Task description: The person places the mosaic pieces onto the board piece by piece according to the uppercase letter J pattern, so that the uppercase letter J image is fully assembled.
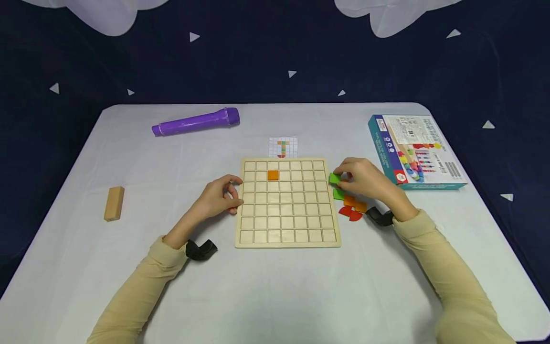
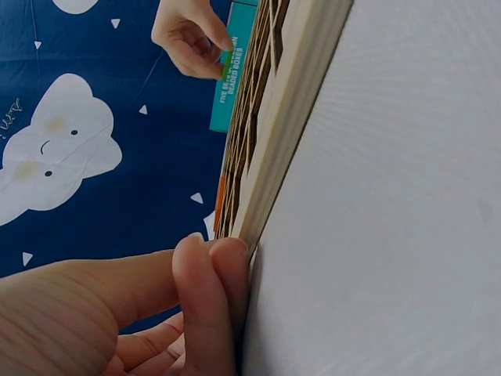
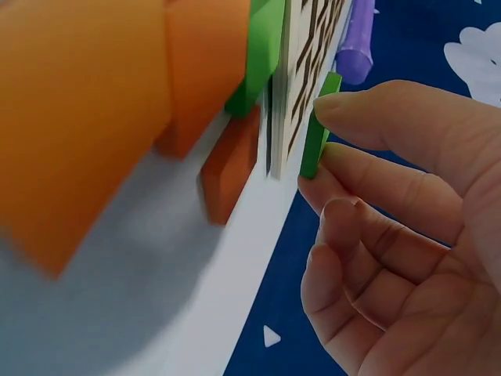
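Observation:
My right hand (image 1: 364,177) pinches a green square tile (image 3: 318,137) between thumb and fingers, just off the right edge of the wooden grid board (image 1: 288,245). The fingertips of my left hand (image 1: 212,198) touch the board's left edge, the index finger and thumb spaced apart along it. One orange square tile (image 1: 272,175) lies in a cell of the board's second row from the top. Under and beside my right hand are another green tile (image 1: 338,194), orange tiles (image 1: 354,204) and red quarter-round tiles (image 1: 350,213), partly overlapping.
A small pattern card (image 1: 289,145) lies against the board's far edge. Behind it to the left is a purple microphone-shaped stick (image 1: 195,123). A wooden block (image 1: 114,203) is at far left, and a teal-sided box (image 1: 423,148) at back right.

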The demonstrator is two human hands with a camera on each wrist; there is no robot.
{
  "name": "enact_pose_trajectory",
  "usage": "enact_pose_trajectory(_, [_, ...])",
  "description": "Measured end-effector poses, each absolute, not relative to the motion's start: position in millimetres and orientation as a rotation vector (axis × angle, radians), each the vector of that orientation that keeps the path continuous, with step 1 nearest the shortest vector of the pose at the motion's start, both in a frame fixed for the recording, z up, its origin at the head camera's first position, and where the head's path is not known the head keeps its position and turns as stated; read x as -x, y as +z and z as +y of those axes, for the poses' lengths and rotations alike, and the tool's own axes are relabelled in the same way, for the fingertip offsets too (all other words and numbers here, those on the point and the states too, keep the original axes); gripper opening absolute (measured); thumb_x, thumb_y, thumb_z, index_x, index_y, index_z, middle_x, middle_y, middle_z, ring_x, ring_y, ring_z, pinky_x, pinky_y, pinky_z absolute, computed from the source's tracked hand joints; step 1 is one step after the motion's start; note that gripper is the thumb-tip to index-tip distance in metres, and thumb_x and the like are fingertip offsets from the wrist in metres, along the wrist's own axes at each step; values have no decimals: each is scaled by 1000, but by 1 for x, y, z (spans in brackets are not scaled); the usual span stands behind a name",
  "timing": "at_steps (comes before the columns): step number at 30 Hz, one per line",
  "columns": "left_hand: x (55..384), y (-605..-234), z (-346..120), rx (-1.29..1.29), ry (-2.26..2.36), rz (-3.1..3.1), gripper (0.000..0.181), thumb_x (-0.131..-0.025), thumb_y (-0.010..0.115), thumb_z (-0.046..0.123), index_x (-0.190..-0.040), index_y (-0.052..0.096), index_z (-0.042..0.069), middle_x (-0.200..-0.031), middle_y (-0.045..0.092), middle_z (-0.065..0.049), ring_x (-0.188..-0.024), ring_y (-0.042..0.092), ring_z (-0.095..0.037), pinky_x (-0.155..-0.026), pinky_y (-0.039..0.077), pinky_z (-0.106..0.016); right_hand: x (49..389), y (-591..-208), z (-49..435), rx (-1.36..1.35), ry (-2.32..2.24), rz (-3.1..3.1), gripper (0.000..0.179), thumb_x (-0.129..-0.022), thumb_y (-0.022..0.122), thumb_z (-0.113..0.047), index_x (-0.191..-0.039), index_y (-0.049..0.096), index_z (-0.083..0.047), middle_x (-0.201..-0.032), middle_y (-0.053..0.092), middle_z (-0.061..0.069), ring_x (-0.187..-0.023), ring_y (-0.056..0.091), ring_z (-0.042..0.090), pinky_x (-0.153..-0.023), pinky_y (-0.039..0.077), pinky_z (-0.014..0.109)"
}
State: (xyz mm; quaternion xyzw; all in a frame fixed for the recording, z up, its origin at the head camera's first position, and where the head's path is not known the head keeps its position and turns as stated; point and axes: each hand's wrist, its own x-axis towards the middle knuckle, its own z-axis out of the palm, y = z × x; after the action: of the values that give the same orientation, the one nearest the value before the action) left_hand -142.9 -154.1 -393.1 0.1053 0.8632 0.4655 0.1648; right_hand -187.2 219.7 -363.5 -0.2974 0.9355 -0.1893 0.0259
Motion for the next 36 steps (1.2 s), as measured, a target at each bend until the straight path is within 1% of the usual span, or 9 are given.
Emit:
enact_pose_trajectory(3, [144,-392,-154,-309,1331,2460,51,-81,68,4,-127,47,-1,-82,60,-9,-54,61,-10,-54,51,-22,190,-361,212,941,-585,2869,24,-79,72,-8,-100,71,1,-90,66,11,-69,52,15,-62,46,25])
enact_pose_trajectory(11, [147,-387,-152,-327,1347,2466,51,-81,68,4,-128,47,0,-83,60,-9,-54,62,-11,-55,51,-23,196,-355,196,1019,-587,2863,23,-79,72,-8,-100,71,0,-88,65,10,-68,49,14,-58,41,23])
enact_pose_trajectory(16, [147,-385,-152,-334,1358,2459,51,-81,68,4,-127,47,0,-83,60,-9,-54,62,-11,-55,52,-23,199,-353,186,1054,-611,2848,24,-78,72,-7,-101,71,1,-88,66,11,-69,54,15,-59,44,24])
enact_pose_trajectory(22, [144,-388,-155,-337,1382,2416,50,-82,67,3,-127,47,-2,-82,60,-9,-54,62,-11,-57,54,-25,197,-352,173,1016,-664,2832,24,-80,70,-8,-103,70,1,-95,68,13,-70,56,16,-61,47,25])
enact_pose_trajectory(27, [142,-395,-158,-330,1409,2400,50,-82,67,3,-127,46,-3,-81,60,-8,-54,62,-11,-57,55,-26,199,-352,160,1020,-685,2820,25,-82,70,-10,-105,70,0,-99,68,12,-78,61,18,-67,52,29])
enact_pose_trajectory(29, [142,-398,-159,-321,1418,2400,50,-82,67,3,-127,47,-3,-81,60,-8,-54,62,-11,-56,55,-26,201,-352,154,1018,-708,2800,26,-82,69,-9,-107,69,0,-101,68,12,-79,62,18,-68,53,29])
enact_pose_trajectory(36, [142,-401,-160,-329,1442,2380,49,-82,66,3,-127,46,-4,-80,60,-8,-54,62,-10,-55,56,-26,203,-353,137,1052,-741,2761,27,-83,66,-7,-108,69,1,-101,68,13,-70,54,14,-63,47,25])
